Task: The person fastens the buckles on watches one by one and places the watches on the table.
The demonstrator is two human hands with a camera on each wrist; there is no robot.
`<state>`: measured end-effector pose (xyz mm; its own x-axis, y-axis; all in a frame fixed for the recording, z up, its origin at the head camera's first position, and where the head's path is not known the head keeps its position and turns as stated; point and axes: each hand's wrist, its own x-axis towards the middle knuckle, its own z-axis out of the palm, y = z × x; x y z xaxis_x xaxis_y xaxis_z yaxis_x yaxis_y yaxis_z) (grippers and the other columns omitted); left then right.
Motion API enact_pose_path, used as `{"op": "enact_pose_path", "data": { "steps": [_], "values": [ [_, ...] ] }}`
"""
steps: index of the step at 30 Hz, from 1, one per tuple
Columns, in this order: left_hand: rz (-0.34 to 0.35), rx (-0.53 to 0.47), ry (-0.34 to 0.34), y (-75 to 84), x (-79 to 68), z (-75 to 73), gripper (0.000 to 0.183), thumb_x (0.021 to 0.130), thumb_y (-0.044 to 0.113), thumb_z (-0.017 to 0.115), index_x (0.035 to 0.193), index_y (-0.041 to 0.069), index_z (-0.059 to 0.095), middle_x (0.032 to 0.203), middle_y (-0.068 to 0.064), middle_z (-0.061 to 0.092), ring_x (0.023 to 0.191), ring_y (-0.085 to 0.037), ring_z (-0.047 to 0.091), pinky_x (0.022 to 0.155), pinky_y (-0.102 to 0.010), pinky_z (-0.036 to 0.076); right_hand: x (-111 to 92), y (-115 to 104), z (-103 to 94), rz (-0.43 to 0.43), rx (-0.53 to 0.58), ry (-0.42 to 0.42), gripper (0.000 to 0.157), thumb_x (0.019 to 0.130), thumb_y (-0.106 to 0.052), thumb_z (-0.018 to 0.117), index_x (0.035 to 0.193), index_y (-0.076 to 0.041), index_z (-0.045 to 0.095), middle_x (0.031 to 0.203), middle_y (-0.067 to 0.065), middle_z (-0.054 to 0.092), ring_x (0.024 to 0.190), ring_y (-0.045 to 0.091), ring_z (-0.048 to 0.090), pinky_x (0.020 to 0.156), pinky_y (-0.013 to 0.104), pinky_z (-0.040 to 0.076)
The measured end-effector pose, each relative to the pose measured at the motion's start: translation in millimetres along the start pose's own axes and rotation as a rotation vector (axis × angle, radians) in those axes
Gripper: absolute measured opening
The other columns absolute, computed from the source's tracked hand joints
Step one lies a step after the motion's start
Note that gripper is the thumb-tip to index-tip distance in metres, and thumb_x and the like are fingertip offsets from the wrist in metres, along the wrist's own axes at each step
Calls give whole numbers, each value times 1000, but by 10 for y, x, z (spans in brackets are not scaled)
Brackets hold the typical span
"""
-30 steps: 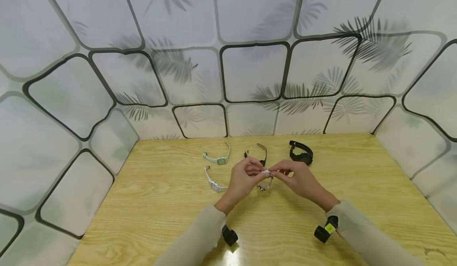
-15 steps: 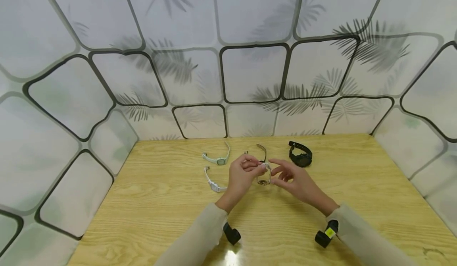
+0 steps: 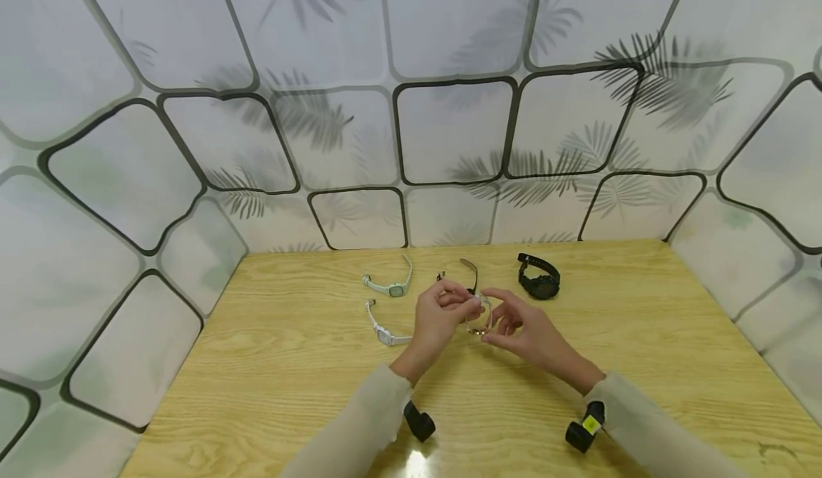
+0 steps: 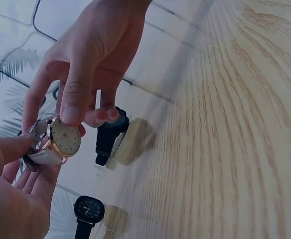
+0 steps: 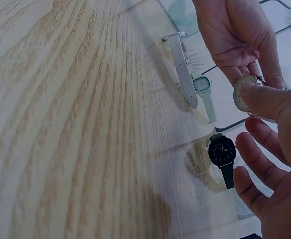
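A wristwatch (image 4: 65,138) with a gold-coloured case, pale dial and white strap is held up in front of me, its strap bent into a loop. My left hand (image 3: 434,321) pinches the strap at the top of that loop. From the other side my right hand (image 3: 529,328) takes the watch, its thumb (image 5: 265,99) over the edge of the dial and its index finger near the top of the strap. The right hand's other fingers are loosely bent. Behind the left hand lies a black-faced watch (image 5: 221,151) with a dark strap, partly hidden in the head view.
On the wooden table (image 3: 282,385), a mint-green watch (image 3: 397,290) lies at the back left, with a white watch (image 3: 384,336) nearer me. A chunky black watch (image 3: 544,289) sits back right. Patterned panels (image 3: 456,132) enclose the back and sides.
One second ago both hands' fingertips met at the strap. The right hand has since let go there and spread, its thumb moving down to the watch case; the strap's loop now shows.
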<state>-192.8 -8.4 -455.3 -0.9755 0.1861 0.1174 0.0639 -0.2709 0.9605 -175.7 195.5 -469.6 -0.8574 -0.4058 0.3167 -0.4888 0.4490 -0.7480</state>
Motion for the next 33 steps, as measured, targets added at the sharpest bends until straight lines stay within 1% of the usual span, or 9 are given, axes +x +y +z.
{"op": "enact_pose_path", "data": {
  "steps": [5,8,13,15,18,23,26,29,33],
  "values": [
    [-15,13,-19,-5,-8,-7,24,91,-5,74,109,-14,61,94,-20,74,80,-20,76,79,-41,62,-3,21,-7,-16,-7,5,67,88,-17,84,147,-18,52,92,-6,67,69,9,65,67,30,58],
    [-26,35,-45,-13,-10,-29,24,93,-3,73,111,-14,61,98,-23,74,84,-23,76,80,-42,62,-2,29,-24,-25,-2,10,66,88,-16,84,146,-19,53,91,-5,68,69,9,65,66,30,57],
    [-8,139,-118,-25,-28,-105,24,96,3,72,118,-5,65,112,-28,71,91,-30,76,80,-40,62,-7,42,-70,-16,-22,19,66,87,-14,84,145,-20,53,90,-7,68,71,8,65,65,28,57],
    [-6,192,-150,-32,-39,-137,30,95,3,73,123,-3,65,118,-28,69,93,-30,75,81,-37,62,-10,42,-89,-6,-26,17,65,88,-15,84,146,-18,53,91,-6,68,71,8,65,66,27,57],
    [-22,264,-194,-37,-68,-175,40,91,2,77,130,1,66,125,-22,68,97,-28,74,82,-33,61,-11,32,-116,14,-14,-1,64,89,-17,83,146,-17,53,92,-5,68,72,9,65,67,27,57],
    [-30,302,-263,-61,-114,-195,54,85,-5,80,136,3,63,127,-21,67,102,-29,73,83,-31,60,-18,19,-158,43,19,-38,64,91,-18,81,148,-13,52,94,-2,68,73,11,65,68,28,56],
    [-11,330,-270,-84,-131,-184,55,84,-5,81,136,5,64,124,-23,67,99,-27,73,81,-29,60,-29,30,-170,62,53,-67,65,92,-18,80,150,-9,50,95,-1,68,73,12,65,68,29,56],
    [-1,349,-255,-98,-142,-168,52,85,-4,81,134,6,66,119,-23,68,95,-24,74,78,-28,61,-43,50,-171,74,68,-90,67,93,-17,78,152,-5,48,97,0,69,74,13,64,68,29,55],
    [6,341,-245,-116,-150,-143,49,86,-4,80,132,4,67,115,-25,69,93,-25,74,77,-28,61,-64,78,-164,87,28,-81,68,94,-19,78,153,-4,47,98,-2,69,75,11,64,66,28,54]
  ]
}}
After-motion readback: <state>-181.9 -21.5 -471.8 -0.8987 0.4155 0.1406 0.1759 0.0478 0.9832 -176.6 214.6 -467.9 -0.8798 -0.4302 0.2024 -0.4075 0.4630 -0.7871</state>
